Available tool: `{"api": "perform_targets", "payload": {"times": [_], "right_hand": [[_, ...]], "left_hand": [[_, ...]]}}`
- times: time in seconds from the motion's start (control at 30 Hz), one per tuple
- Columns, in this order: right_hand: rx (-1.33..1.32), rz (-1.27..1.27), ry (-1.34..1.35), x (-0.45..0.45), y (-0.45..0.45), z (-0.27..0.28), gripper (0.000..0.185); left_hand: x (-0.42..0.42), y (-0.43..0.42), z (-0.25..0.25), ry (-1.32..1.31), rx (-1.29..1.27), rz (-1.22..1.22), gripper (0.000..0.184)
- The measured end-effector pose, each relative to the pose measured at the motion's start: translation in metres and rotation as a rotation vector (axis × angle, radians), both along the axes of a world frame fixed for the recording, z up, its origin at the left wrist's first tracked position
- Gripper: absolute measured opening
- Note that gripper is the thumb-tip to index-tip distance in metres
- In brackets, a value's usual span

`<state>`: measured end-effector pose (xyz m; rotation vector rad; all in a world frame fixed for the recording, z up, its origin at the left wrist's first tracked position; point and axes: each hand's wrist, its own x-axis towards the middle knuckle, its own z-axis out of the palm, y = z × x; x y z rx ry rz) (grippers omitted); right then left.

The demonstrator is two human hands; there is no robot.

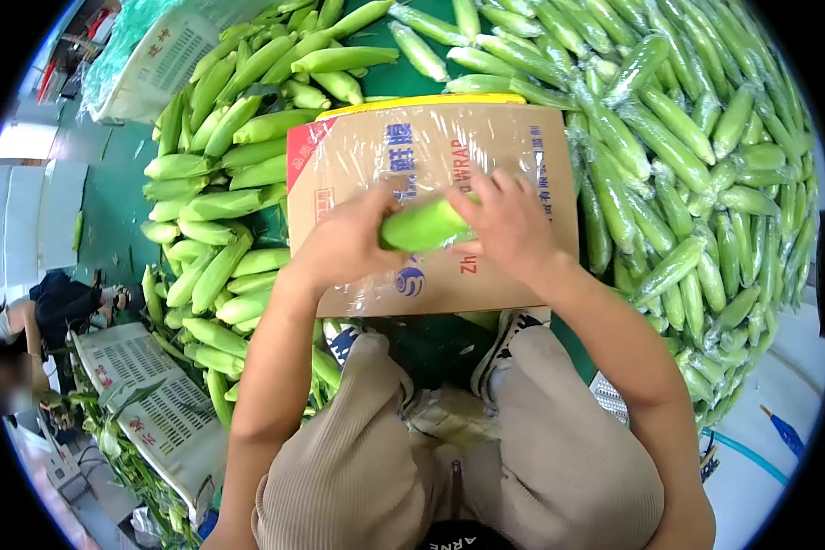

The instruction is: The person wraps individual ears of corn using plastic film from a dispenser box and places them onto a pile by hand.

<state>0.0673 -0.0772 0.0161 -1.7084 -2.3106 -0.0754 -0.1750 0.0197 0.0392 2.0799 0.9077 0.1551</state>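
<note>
Between my two hands is a green ear of corn, lying slantwise over the cardboard box with clear plastic film spread on its top. My left hand has its fingers round the ear's left end. At the other end, my right hand grips the ear, its fingers slightly blurred. Blue and red print shows on the box around them.
Unwrapped corn is heaped left of the box, film-wrapped corn to the right. White crates stand at the upper left and lower left. Another person is at the far left. A blue tool lies lower right.
</note>
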Motion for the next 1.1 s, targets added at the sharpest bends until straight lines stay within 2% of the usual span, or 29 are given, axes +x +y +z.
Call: {"api": "perform_targets", "payload": {"times": [0.03,0.1,0.13,0.17,0.23,0.27,0.37,0.4,0.43,0.5,0.53,0.57,0.6,0.63,0.73,0.77,0.8,0.83,0.87,0.93,1.0,1.03,1.1], "right_hand": [[-0.036,0.0,0.036,0.002,0.006,-0.001,0.077],[-0.035,-0.036,0.138,0.008,0.007,-0.013,0.072],[-0.036,-0.066,0.18,0.011,0.004,-0.016,0.071],[-0.041,-0.079,0.218,0.014,0.001,-0.018,0.069],[0.034,-0.132,0.22,0.02,-0.006,-0.022,0.068],[0.076,-0.16,0.22,0.022,-0.008,-0.022,0.067],[-0.053,-0.082,0.013,0.025,-0.015,0.002,0.066],[-0.228,0.001,0.029,0.025,-0.01,0.011,0.065],[-0.274,0.07,0.066,0.023,-0.007,0.013,0.065],[-0.371,0.196,0.14,0.016,-0.004,0.017,0.065],[-0.457,0.185,0.14,0.014,0.0,0.02,0.066],[-0.546,0.183,0.138,0.012,0.006,0.022,0.066],[-0.638,0.189,0.136,0.01,0.01,0.023,0.067],[-0.541,0.188,0.141,0.008,0.011,0.021,0.067],[-0.249,0.112,0.223,-0.001,0.013,0.004,0.065],[-0.156,0.062,0.276,-0.006,0.019,-0.003,0.064],[-0.061,0.019,0.324,-0.009,0.027,-0.005,0.063],[-0.002,0.033,0.257,-0.01,0.035,-0.004,0.063],[0.052,0.047,0.185,-0.008,0.04,-0.003,0.064],[0.108,0.068,0.081,-0.004,0.051,-0.005,0.065],[0.131,0.041,0.016,0.0,0.071,-0.009,0.065],[0.014,0.021,0.029,0.003,0.081,-0.005,0.066],[-0.217,-0.003,0.077,0.009,0.102,0.006,0.066]], "left_hand": [[-0.018,-0.003,-0.015,-0.146,-0.051,0.211,0.087],[-0.059,-0.024,-0.031,-0.198,0.444,0.371,0.1],[-0.071,-0.037,-0.038,-0.105,0.519,0.274,0.127],[-0.068,-0.049,-0.036,-0.164,0.532,0.203,0.114],[-0.065,-0.068,-0.022,0.28,0.394,0.121,0.084],[-0.066,-0.065,-0.026,0.228,0.476,0.16,0.046],[-0.082,-0.054,-0.055,-0.008,0.583,0.429,0.031],[-0.077,-0.058,-0.056,-0.208,0.564,0.579,0.03],[-0.078,-0.065,-0.058,-0.253,0.449,0.679,0.034],[-0.048,-0.068,-0.042,-0.477,0.713,0.474,0.035],[-0.04,-0.072,-0.042,-0.473,0.574,0.389,0.04],[-0.031,-0.073,-0.042,-0.341,0.468,0.208,0.042],[-0.023,-0.079,-0.041,-0.226,0.556,0.153,0.042],[-0.014,-0.081,-0.032,-0.105,0.641,0.099,0.046],[-0.002,-0.049,-0.02,0.124,0.567,-0.012,0.06],[0.008,-0.027,-0.026,0.194,0.738,0.023,0.063],[0.018,0.001,-0.028,0.189,0.792,0.037,0.057],[0.027,0.03,-0.034,0.228,0.815,0.106,0.054],[0.036,0.054,-0.03,0.371,0.818,0.168,0.052],[0.043,0.104,-0.024,0.526,1.091,0.255,0.05],[0.05,0.104,-0.004,0.068,0.747,0.393,0.044],[0.054,0.097,-0.003,-0.14,0.532,0.422,0.041],[0.052,0.06,-0.002,-0.209,0.528,0.235,0.048]]}}
